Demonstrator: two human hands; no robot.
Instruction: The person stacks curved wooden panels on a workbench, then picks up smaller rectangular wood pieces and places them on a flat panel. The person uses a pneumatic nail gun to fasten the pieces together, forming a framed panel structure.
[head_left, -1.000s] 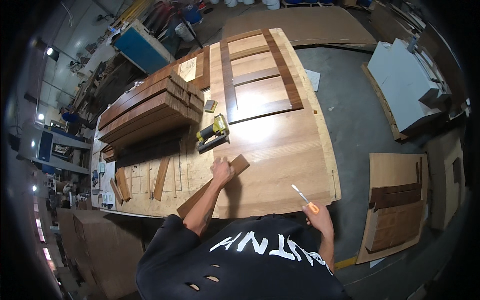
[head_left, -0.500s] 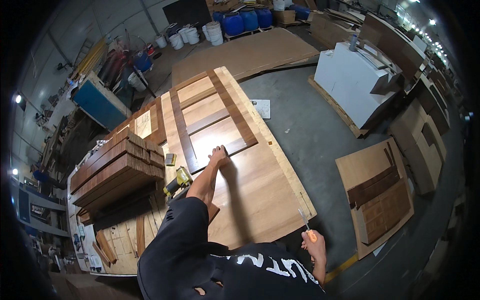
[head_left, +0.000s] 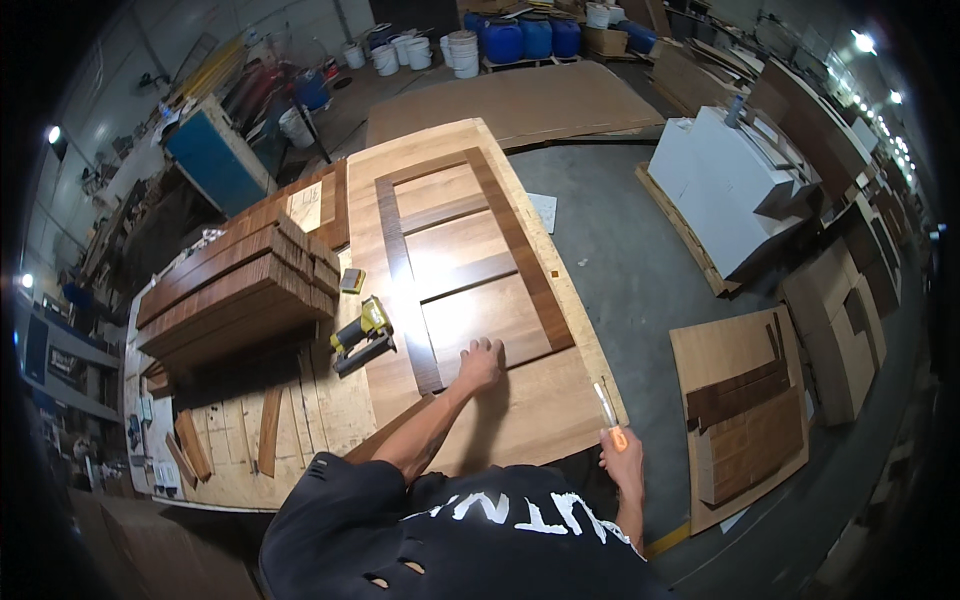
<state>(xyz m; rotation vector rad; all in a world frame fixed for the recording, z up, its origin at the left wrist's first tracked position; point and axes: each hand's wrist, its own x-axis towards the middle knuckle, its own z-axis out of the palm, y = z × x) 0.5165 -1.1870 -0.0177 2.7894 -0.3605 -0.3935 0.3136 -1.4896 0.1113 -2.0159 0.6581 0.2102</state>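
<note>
A brown wooden frame (head_left: 506, 225) with several cross rails lies flat on a pale wood panel (head_left: 545, 412) on the workbench. Its near rail is under my left hand (head_left: 481, 364), whose fingers curl over the rail. In my right hand (head_left: 624, 458), beside the bench's near right corner, is an orange-handled tool (head_left: 617, 437) with a slim metal blade pointing up and away. The blade's exact kind is hard to make out. Left of the frame lies a yellow-green nail gun (head_left: 368, 328), touched by neither hand.
Stacked brown boards (head_left: 225, 300) stand on the bench's left, near a small yellow-and-grey block (head_left: 352, 280). Loose wood strips (head_left: 270, 430) lie closer to me. On the floor to the right are a white box-like unit (head_left: 700, 190) on a pallet and a board with brown panels (head_left: 750, 445).
The wooden frame has slid toward me over the panel, with my left hand on its near rail. My right hand still holds the orange-handled tool. The view has shifted too.
</note>
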